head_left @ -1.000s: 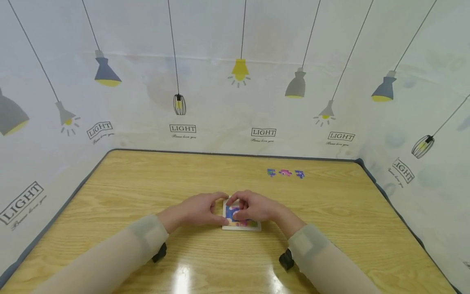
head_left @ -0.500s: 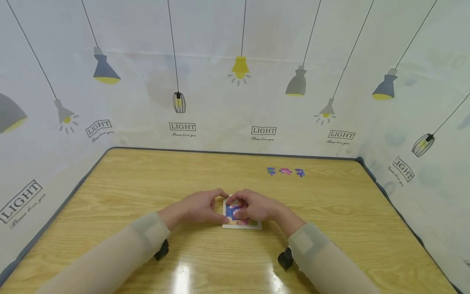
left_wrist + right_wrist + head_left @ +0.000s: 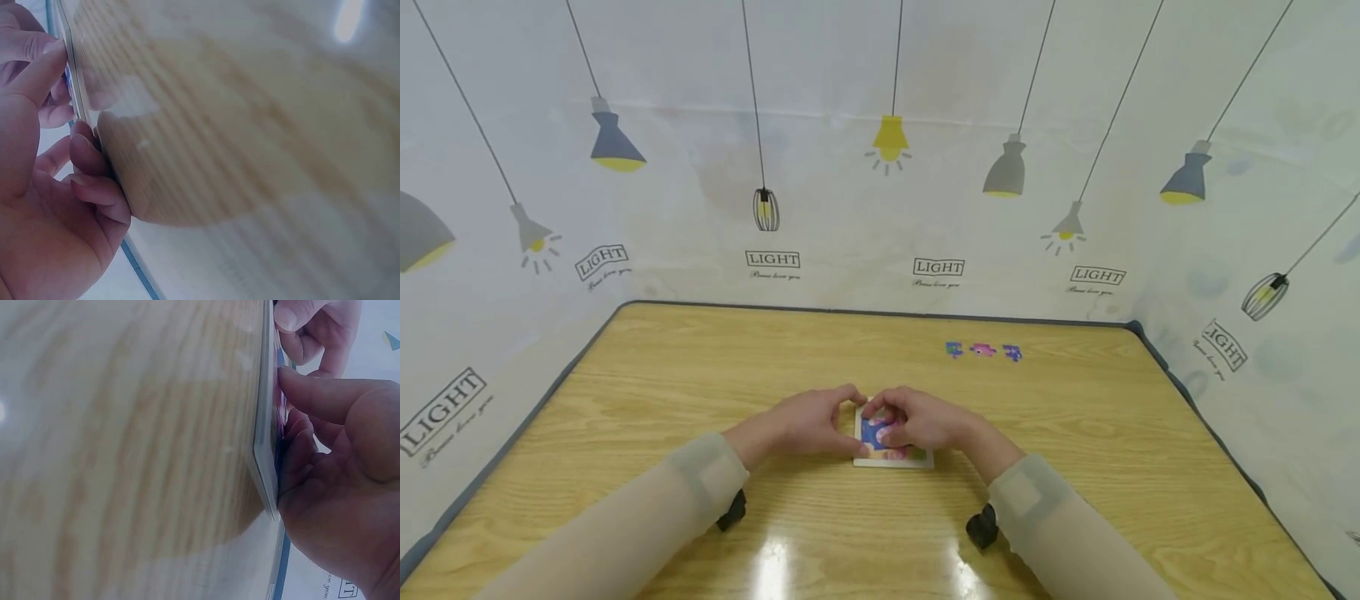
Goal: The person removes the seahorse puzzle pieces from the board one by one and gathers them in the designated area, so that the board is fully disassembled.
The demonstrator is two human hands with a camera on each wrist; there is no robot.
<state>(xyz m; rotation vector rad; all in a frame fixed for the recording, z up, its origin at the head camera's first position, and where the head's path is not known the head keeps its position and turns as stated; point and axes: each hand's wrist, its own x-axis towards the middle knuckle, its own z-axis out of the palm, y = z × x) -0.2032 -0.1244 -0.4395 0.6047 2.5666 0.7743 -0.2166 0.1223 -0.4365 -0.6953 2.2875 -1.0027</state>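
A small jigsaw puzzle in a white-rimmed tray [image 3: 895, 464] lies flat on the table, its picture blue, pink and yellow. My left hand [image 3: 805, 423] holds the tray's left side, thumb at the near corner and index finger at the far one. From the right, my right hand [image 3: 925, 421] curls over the picture, its thumb and fingertips down on a puzzle piece that they mostly hide. In the right wrist view, the right thumb [image 3: 325, 397] touches the picture above the tray edge [image 3: 262, 425]. The left fingers [image 3: 94, 156] are at the tray's edge in the left wrist view.
Three loose puzzle pieces lie in a row toward the back right: a blue-green one [image 3: 953, 350], a pink one [image 3: 982, 350] and a blue one [image 3: 1012, 352]. The wooden table [image 3: 700, 358] has a dark edge and meets a lamp-printed backdrop [image 3: 850, 225] behind.
Both hands stay at the tray almost unmoved; the right thumb and fingers shift only slightly over the picture. The loose pieces have not moved.
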